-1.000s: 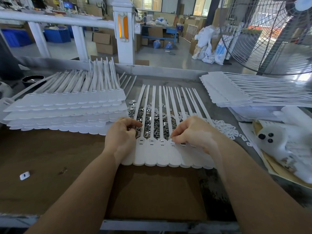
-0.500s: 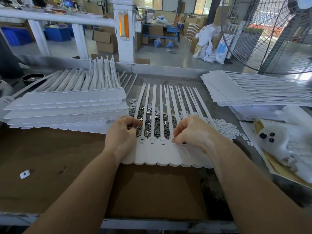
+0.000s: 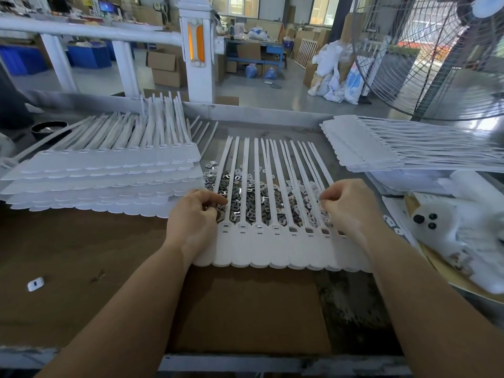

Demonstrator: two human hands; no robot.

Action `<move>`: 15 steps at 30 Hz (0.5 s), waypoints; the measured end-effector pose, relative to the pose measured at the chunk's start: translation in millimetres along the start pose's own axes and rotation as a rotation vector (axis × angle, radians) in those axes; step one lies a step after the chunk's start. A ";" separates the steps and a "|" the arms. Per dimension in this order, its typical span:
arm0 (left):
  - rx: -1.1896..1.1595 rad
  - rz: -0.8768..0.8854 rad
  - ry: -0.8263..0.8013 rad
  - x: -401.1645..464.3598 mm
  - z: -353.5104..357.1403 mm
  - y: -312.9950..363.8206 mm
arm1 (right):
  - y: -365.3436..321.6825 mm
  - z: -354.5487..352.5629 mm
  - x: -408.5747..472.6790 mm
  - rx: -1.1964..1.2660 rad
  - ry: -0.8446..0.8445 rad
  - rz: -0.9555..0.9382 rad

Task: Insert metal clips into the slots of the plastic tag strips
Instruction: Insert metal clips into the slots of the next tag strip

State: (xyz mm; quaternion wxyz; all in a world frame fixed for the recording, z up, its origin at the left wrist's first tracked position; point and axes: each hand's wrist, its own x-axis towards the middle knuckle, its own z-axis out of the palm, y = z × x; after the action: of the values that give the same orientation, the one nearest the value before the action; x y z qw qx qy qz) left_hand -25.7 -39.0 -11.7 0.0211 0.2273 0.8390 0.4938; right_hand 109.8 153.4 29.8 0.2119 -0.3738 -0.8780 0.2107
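white plastic tag strip [image 3: 275,249] lies over loose metal clips [image 3: 253,200], within reach; left hand [image 3: 195,225] at nine o'clock steadies it, curled fingers' contents unclear; right hand [image 3: 351,211] likewise, at three o'clock.

**Both hands forward, fingers curled**

The left hand [image 3: 195,219] lies knuckles up, its fingers bent under. The right hand [image 3: 347,207] arches with fingertips tucked downward. Both bare forearms stretch in from the near edge.

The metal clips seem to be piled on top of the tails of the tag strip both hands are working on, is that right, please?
Not quite: the head view shows the metal clips piled underneath the tails of the tag strip, on the bench. Both hands, left hand and right hand, are indeed at that strip.
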 end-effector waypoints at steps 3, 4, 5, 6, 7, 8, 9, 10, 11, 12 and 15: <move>0.009 0.000 -0.001 0.4 -0.3 0.0 | 8.6 0.7 0.9 -0.141 -0.045 0.007; 0.011 0.000 0.001 0.3 -0.4 -0.1 | 9.5 1.7 0.3 -0.166 -0.081 0.009; 0.013 0.000 0.001 0.3 -0.4 0.0 | 9.5 3.0 -0.4 -0.186 -0.112 0.010; 0.016 0.000 0.001 0.2 -0.5 0.3 | 8.8 3.9 -1.0 -0.205 -0.133 0.005; 0.018 0.001 0.000 0.1 -0.5 0.2 | 8.1 4.7 -1.3 -0.220 -0.147 -0.003; 0.019 0.001 -0.001 0.0 -0.3 0.0 | 7.7 5.8 -1.2 -0.230 -0.153 -0.014; 0.019 0.002 -0.002 0.0 -0.5 -0.1 | 7.8 6.5 -1.2 -0.236 -0.149 -0.026; 0.019 0.003 -0.003 0.0 -0.6 -0.1 | 8.3 7.1 -1.2 -0.243 -0.136 -0.035; 0.018 0.004 -0.003 0.1 -0.7 0.0 | 9.2 7.7 -1.2 -0.249 -0.115 -0.043; 0.015 0.002 -0.004 0.2 -0.8 0.1 | 10.2 8.6 -1.1 -0.249 -0.088 -0.043; 0.008 -0.004 -0.005 0.4 -0.9 0.4 | 11.5 12.5 -0.8 -0.232 -0.016 -0.031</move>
State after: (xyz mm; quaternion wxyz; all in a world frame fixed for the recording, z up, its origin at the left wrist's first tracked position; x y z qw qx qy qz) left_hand -26.2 -39.4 -10.8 0.0232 0.2268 0.8413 0.4901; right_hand 110.2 157.4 13.3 0.1635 -0.3807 -0.9038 0.1073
